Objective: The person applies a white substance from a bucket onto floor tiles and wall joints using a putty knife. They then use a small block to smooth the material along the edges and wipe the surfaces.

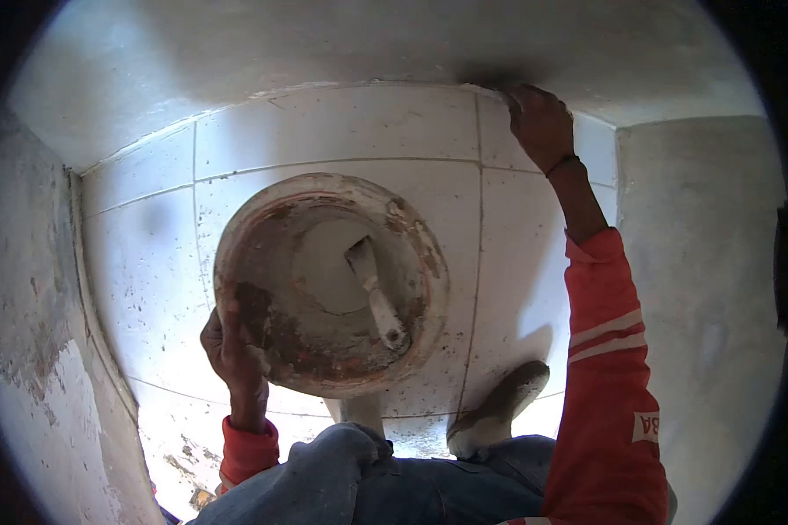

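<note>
My left hand (pixel 235 357) grips the lower left rim of a round, plaster-caked basin (pixel 435 289), thumb on the inner side. Inside the basin lies a putty knife (pixel 382 308), its blade toward the middle and its smeared handle against the lower right wall. Grey-white residue coats the basin's bottom and sides. Far ahead on the right, my right hand (pixel 541 124) is closed at the joint where the grey wall (pixel 368 44) meets the white tiles (pixel 341 122). Its fingertips are in dark shadow, so anything between them is hidden.
A grey wall with patchy, peeling plaster (pixel 35 350) stands on the left, and another grey wall (pixel 696 262) on the right. Dirt specks dot the tiled floor. My boot (pixel 503 402) stands below and to the right of the basin.
</note>
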Motion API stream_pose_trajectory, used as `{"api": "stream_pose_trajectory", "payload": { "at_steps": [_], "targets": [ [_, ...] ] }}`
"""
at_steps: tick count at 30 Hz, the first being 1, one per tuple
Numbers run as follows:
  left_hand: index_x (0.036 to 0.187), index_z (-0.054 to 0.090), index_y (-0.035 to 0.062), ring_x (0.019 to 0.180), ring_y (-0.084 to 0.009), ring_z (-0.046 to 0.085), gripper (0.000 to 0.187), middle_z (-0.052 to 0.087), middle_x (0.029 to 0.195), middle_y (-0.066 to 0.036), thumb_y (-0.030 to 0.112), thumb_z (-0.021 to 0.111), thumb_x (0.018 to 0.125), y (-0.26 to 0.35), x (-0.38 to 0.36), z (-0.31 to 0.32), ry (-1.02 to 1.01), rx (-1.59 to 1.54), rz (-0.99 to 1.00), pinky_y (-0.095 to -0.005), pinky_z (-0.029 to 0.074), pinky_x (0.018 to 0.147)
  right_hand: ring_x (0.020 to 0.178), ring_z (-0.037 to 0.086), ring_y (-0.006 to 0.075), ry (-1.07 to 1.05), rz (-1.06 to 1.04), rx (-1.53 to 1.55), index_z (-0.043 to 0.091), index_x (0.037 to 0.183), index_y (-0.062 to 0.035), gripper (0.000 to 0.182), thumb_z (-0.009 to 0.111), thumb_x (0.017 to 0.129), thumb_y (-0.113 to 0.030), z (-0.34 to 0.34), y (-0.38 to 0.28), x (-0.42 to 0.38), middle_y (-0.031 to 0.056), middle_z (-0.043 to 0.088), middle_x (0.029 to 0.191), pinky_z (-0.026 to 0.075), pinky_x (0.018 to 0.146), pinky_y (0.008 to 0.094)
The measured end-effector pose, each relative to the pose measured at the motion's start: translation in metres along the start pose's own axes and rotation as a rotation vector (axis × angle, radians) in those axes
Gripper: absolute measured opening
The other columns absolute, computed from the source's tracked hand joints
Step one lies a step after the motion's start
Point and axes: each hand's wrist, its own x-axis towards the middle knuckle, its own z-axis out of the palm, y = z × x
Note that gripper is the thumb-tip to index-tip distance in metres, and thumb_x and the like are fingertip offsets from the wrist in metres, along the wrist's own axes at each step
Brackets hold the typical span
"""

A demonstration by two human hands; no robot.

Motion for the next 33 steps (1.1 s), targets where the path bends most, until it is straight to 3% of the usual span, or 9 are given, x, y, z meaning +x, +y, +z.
{"api": "stream_pose_trajectory", "payload": {
  "at_steps": [8, 11, 13, 17, 19, 21, 24, 30, 33],
  "targets": [
    [0.122, 0.067, -0.0063, 0.087, -0.0114, 0.065, 0.034, 0.073, 0.103, -0.008, 0.021, 0.055, 0.106, 0.006, -0.002, 0.006, 0.007, -0.005, 0.019, -0.0265, 0.049, 0.078, 0.091, 0.07, 0.0379, -0.056, -0.06, 0.022, 0.07, 0.114, -0.013, 0.023, 0.061, 0.095, -0.023, -0.001, 0.038, -0.012, 0.0156, 0.073, 0.103, 0.058, 0.083, 0.0494],
    [0.126, 0.067, -0.006, 0.087, -0.0108, 0.065, 0.035, 0.073, 0.104, -0.008, 0.021, 0.055, 0.106, 0.003, -0.004, 0.011, 0.035, -0.05, 0.035, -0.0256, 0.049, 0.078, 0.096, 0.069, 0.0371, -0.095, -0.022, -0.039, 0.072, 0.112, -0.0114, 0.02, 0.062, 0.094, -0.015, 0.004, 0.045, -0.014, 0.013, 0.073, 0.108, 0.056, 0.085, 0.0479],
    [0.127, 0.066, -0.0058, 0.089, -0.0113, 0.065, 0.036, 0.073, 0.106, -0.008, 0.021, 0.055, 0.106, 0.001, -0.002, 0.001, 0.007, -0.015, 0.03, -0.0263, 0.05, 0.08, 0.096, 0.069, 0.0368, -0.049, -0.172, 0.059, 0.072, 0.111, -0.0117, 0.02, 0.062, 0.094, -0.014, 0.005, 0.046, -0.019, 0.013, 0.073, 0.108, 0.057, 0.086, 0.0475],
    [0.131, 0.065, -0.0055, 0.096, -0.0129, 0.065, 0.038, 0.072, 0.112, -0.009, 0.022, 0.053, 0.107, 0.003, -0.002, 0.006, 0.003, 0.003, 0.039, -0.0283, 0.05, 0.086, 0.101, 0.07, 0.0311, -0.127, -0.012, -0.087, 0.072, 0.115, -0.0149, 0.027, 0.062, 0.09, -0.015, 0.016, 0.043, -0.024, 0.0114, 0.074, 0.11, 0.056, 0.09, 0.0466],
    [0.129, 0.064, -0.0044, 0.099, -0.0162, 0.065, 0.039, 0.071, 0.114, -0.009, 0.025, 0.054, 0.106, 0.001, 0.0, 0.004, 0.001, 0.017, 0.04, -0.0317, 0.05, 0.088, 0.109, 0.068, 0.0285, -0.01, -0.16, -0.025, 0.072, 0.117, -0.0149, 0.03, 0.064, 0.088, -0.013, 0.032, 0.029, -0.044, 0.0087, 0.072, 0.116, 0.054, 0.095, 0.0447],
    [0.128, 0.064, -0.0033, 0.103, -0.0195, 0.064, 0.04, 0.069, 0.115, -0.01, 0.029, 0.055, 0.105, -0.001, 0.003, 0.003, -0.009, 0.024, 0.038, -0.035, 0.049, 0.091, 0.112, 0.067, 0.0271, -0.025, -0.122, 0.011, 0.071, 0.12, -0.0146, 0.033, 0.062, 0.089, -0.009, 0.032, 0.017, -0.048, 0.0075, 0.071, 0.12, 0.053, 0.098, 0.0442],
    [0.127, 0.064, -0.0033, 0.102, -0.0196, 0.065, 0.041, 0.069, 0.114, -0.009, 0.03, 0.056, 0.105, -0.001, 0.004, 0.0, -0.039, 0.04, -0.01, -0.0353, 0.049, 0.09, 0.107, 0.068, 0.029, 0.141, -0.105, 0.072, 0.07, 0.123, -0.016, 0.04, 0.06, 0.088, -0.001, 0.038, 0.011, -0.039, 0.0071, 0.071, 0.117, 0.055, 0.094, 0.0421],
    [0.135, 0.063, -0.0038, 0.098, -0.0137, 0.065, 0.039, 0.072, 0.113, -0.008, 0.021, 0.05, 0.107, 0.0, 0.002, 0.004, -0.02, 0.025, 0.05, -0.0298, 0.05, 0.088, 0.1, 0.07, 0.0307, 0.18, -0.069, 0.019, 0.07, 0.125, -0.0166, 0.041, 0.061, 0.087, -0.003, 0.041, 0.005, -0.036, 0.007, 0.071, 0.114, 0.057, 0.09, 0.0436],
    [0.135, 0.063, -0.0039, 0.1, -0.0138, 0.065, 0.04, 0.072, 0.113, -0.009, 0.022, 0.05, 0.107, 0.002, 0.002, 0.002, -0.03, 0.019, 0.023, -0.0299, 0.049, 0.09, 0.108, 0.069, 0.0311, -0.018, -0.017, -0.031, 0.067, 0.129, -0.0159, 0.042, 0.058, 0.09, -0.006, 0.03, -0.006, -0.028, 0.0091, 0.07, 0.119, 0.056, 0.096, 0.0452]
  ]
}}
